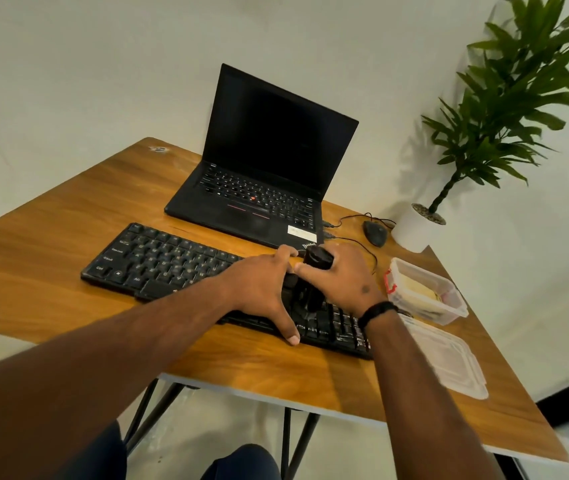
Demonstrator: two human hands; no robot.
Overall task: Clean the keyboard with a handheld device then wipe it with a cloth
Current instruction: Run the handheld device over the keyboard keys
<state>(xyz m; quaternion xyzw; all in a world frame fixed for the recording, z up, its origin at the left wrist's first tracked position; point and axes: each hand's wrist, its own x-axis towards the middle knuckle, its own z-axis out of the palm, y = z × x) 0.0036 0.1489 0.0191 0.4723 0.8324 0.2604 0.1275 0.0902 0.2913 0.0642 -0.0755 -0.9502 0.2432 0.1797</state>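
Observation:
A black keyboard (pixel 158 261) lies across the wooden table (pixel 68 216) in front of an open laptop. My right hand (pixel 342 278) grips a black handheld device (pixel 314 271) that stands upright on the right half of the keys. My left hand (pixel 259 289) rests flat on the keyboard beside the device, fingers spread, thumb at the front edge. A yellow cloth (pixel 418 291) lies inside a clear plastic box (pixel 449 311) to the right of the keyboard.
A black laptop (pixel 262 188) with a dark screen stands behind the keyboard. A wired mouse (pixel 375 233) and a potted plant (pixel 414 230) sit at the far right. The box lid (pixel 449 362) lies near the right front edge.

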